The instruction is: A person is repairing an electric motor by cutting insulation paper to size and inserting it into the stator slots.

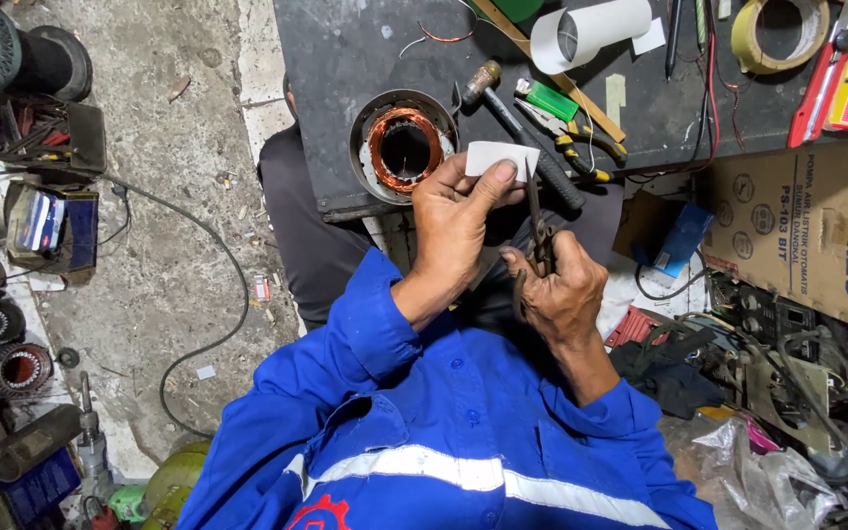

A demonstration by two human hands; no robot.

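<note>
The person in the blue work shirt has the left hand (451, 221) pinched shut on a small white rectangular slip of paper (501, 158), thumb on its lower edge and fingers behind it, so the slip stands up above the grip. The right hand (563, 290) is curled tight around the handles of a pair of dark metal scissors (538, 231), whose blades rise from that grip and reach the lower right edge of the slip; how far apart the blades are, I cannot tell.

Just above the left grip, at the edge of the dark worktop (345, 59), sits a round metal motor stator wound with copper wire (404, 147). Just right of the slip, a black-handled hammer (527, 132) lies slanted, with yellow-and-black handled pliers (581, 142) and a small green lighter (552, 100) beyond it. Farther above the grip lie a white paper roll (591, 31) and a ring of yellowish tape (780, 34). Well to the right of the right hand stands a brown cardboard box (807, 236).
</note>
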